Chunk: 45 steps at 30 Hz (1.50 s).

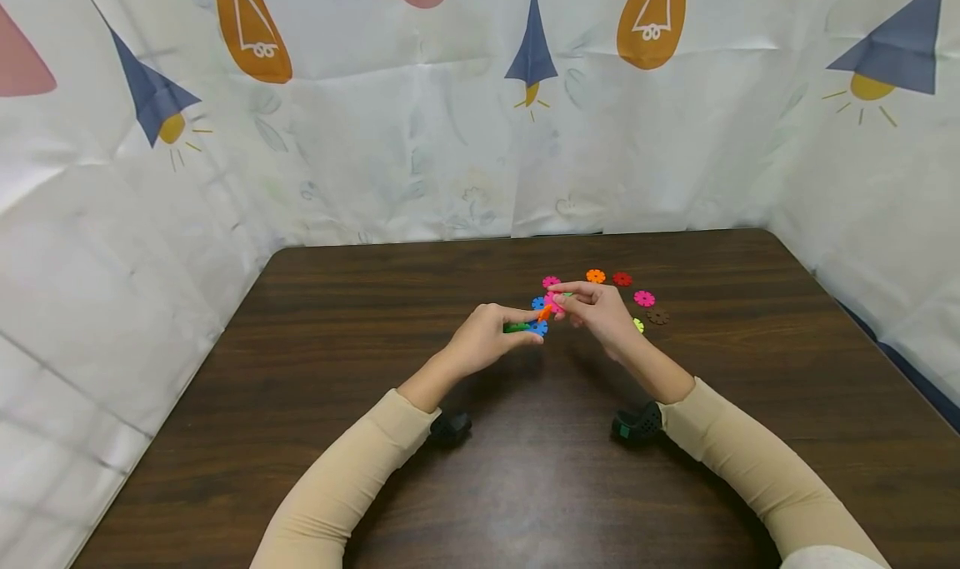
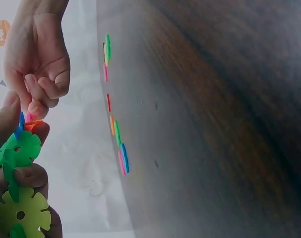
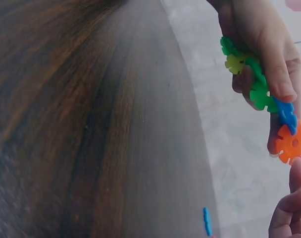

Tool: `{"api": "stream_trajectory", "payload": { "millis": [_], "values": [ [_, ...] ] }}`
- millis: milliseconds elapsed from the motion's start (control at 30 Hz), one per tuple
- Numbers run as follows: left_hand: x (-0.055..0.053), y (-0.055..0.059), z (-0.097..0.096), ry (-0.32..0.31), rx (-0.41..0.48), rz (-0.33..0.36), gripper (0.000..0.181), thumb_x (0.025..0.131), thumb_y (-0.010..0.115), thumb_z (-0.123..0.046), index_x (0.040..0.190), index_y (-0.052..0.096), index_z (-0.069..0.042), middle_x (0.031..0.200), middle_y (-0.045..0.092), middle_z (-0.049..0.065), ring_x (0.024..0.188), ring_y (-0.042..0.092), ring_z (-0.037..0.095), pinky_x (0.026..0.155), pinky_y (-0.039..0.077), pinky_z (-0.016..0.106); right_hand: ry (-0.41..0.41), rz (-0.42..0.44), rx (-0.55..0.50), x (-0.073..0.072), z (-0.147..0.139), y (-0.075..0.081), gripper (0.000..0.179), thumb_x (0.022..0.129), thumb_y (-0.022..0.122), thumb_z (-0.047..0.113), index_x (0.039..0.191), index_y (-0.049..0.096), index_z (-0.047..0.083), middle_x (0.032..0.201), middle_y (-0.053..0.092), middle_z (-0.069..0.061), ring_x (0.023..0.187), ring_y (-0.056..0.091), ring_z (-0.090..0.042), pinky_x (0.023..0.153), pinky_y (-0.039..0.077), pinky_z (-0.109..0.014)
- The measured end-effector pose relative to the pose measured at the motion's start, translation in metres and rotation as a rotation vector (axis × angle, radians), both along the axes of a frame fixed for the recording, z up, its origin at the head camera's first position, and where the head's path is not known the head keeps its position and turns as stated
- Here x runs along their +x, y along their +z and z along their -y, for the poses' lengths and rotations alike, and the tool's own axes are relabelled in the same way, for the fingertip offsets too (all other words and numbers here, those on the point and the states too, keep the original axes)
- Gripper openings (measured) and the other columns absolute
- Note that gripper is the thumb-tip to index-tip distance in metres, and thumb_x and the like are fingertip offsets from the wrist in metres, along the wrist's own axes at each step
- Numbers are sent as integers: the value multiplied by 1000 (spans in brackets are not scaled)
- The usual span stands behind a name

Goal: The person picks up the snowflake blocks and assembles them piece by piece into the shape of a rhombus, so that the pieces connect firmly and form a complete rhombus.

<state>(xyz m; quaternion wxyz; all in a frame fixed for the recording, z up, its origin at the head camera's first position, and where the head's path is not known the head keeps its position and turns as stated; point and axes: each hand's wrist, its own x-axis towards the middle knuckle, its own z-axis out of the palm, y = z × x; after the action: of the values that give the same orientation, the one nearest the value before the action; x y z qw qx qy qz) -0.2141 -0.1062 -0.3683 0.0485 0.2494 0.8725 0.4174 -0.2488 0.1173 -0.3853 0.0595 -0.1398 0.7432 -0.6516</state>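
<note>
Over the far middle of the table, my left hand (image 1: 480, 336) grips a chain of notched, flower-shaped plastic discs fitted into one another. The chain has a yellow disc (image 2: 23, 212), green discs (image 2: 23, 148), a blue disc (image 3: 287, 118) and, at its end, an orange disc (image 3: 293, 144). A pink disc (image 1: 553, 302) is pinched between the thumb and fingers of my right hand (image 1: 600, 315). It meets the orange disc's edge, and fingertips partly cover it in the right wrist view.
Loose discs lie on the table (image 1: 375, 302) beyond and right of the hands: orange (image 1: 596, 276), red (image 1: 622, 279), pink (image 1: 644, 298), brown (image 1: 657, 316) and blue (image 1: 537, 302) among them. Dark devices are on both wrists. A patterned white curtain (image 1: 450, 161) hangs behind the table.
</note>
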Motion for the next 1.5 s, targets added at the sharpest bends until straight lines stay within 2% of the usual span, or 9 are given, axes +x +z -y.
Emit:
{"api": "stream_trajectory", "payload": {
  "millis": [200,367,467,600,700,933,1100,1267,1500],
  "values": [
    [0,1,2,41,-29,-34,48,89,80,-25,134,69,-11,80,74,12,51,37,9,51,31,21,2,-2,-47,4,5,-1,34,102,64,6,130,61,-13,77,71,-12,66,63,-21,69,52,-32],
    [-3,1,1,106,33,-84,48,84,86,-20,128,72,-6,112,76,7,93,72,13,76,55,25,-7,5,-68,4,9,2,32,102,64,10,127,62,-10,81,74,-11,60,52,-15,65,47,-30],
    [-4,-1,1,111,63,-74,43,84,86,-17,124,72,-6,111,76,7,105,72,17,86,57,33,-5,19,-60,3,9,2,30,103,64,10,126,62,-9,80,74,-5,60,49,-13,64,46,-29],
    [-5,-2,1,95,74,-64,40,85,85,-17,121,72,-4,109,76,7,104,73,18,87,57,33,6,23,-55,-1,8,1,32,102,64,11,127,63,-9,81,74,-9,59,48,-14,62,46,-29],
    [-5,-3,0,91,75,-56,41,86,84,-18,123,71,-4,112,75,8,105,72,20,87,57,33,10,25,-50,-5,8,1,32,102,65,12,128,64,-7,83,73,-14,59,49,-16,61,46,-29],
    [-6,-4,-1,94,17,-22,47,90,81,-11,134,65,-6,127,70,10,116,67,29,97,53,41,-15,35,-14,-9,8,0,33,103,64,16,130,66,-4,83,73,-4,62,50,-16,64,46,-30],
    [-9,-5,2,83,49,46,44,96,74,-11,138,62,-9,124,70,11,109,69,29,92,55,42,-40,58,-22,-14,12,-2,34,103,64,18,129,66,-3,80,69,1,62,49,-14,64,47,-29],
    [-11,-2,7,89,138,184,37,102,65,-20,139,63,-12,122,71,8,99,70,28,83,55,40,-45,80,-28,-20,14,-3,37,104,64,19,131,64,-6,77,66,3,62,49,-12,64,47,-29],
    [-12,0,8,66,266,314,38,105,59,-17,141,59,-7,123,70,16,93,73,36,78,57,47,-28,89,-28,-24,15,-4,40,105,62,19,135,61,-8,77,64,1,62,48,-13,65,47,-29]
  ]
}}
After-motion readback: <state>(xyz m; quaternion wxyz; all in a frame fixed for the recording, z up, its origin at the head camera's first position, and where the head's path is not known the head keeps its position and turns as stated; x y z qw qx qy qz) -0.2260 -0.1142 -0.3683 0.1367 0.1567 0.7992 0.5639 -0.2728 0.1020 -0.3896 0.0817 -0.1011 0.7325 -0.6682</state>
